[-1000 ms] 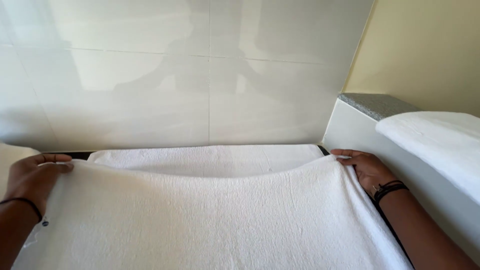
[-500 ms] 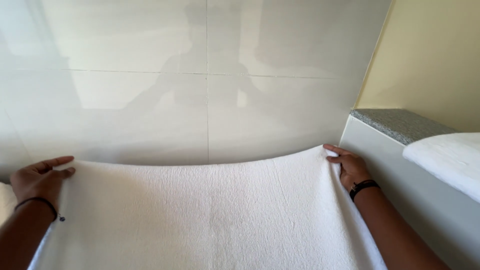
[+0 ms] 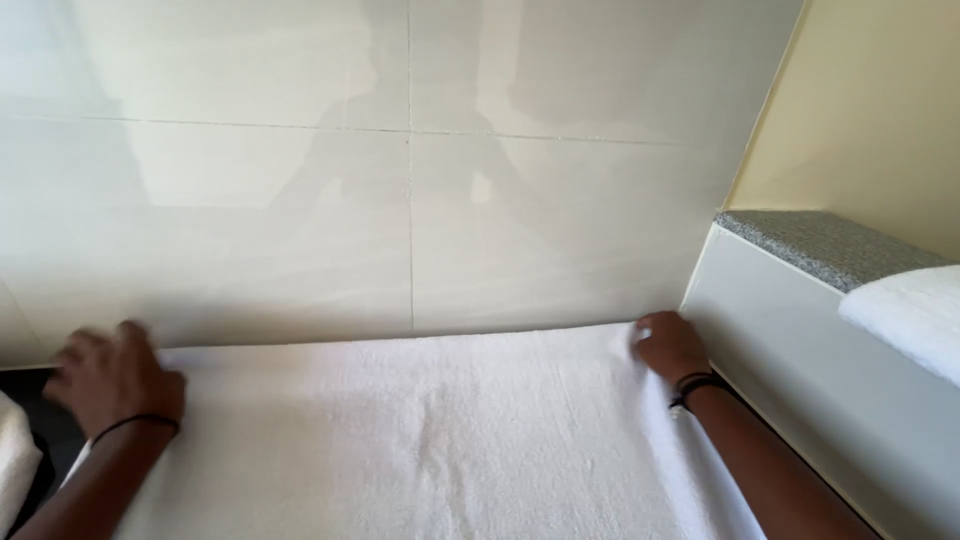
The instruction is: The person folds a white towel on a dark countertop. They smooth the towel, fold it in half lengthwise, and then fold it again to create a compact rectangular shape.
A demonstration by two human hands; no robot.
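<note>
A white towel (image 3: 420, 440) lies spread flat, its far edge reaching the tiled wall. My left hand (image 3: 115, 380) rests on the towel's far left corner, a thin dark band on its wrist. At the far right corner my right hand (image 3: 672, 345) pinches the towel's edge against the wall; dark bands circle that wrist. Both arms stretch forward along the towel's sides.
Glossy pale wall tiles (image 3: 400, 200) rise straight ahead. To the right stands a white side panel (image 3: 800, 370) topped by a grey speckled ledge (image 3: 825, 245) with another folded white towel (image 3: 910, 315) on it. A bit of white cloth (image 3: 15, 460) shows at the left edge.
The towel's upper edge, held up by both hands, has been carried forward and laid down against the wall, covering the layer beneath. Both hands now press at the far corners.
</note>
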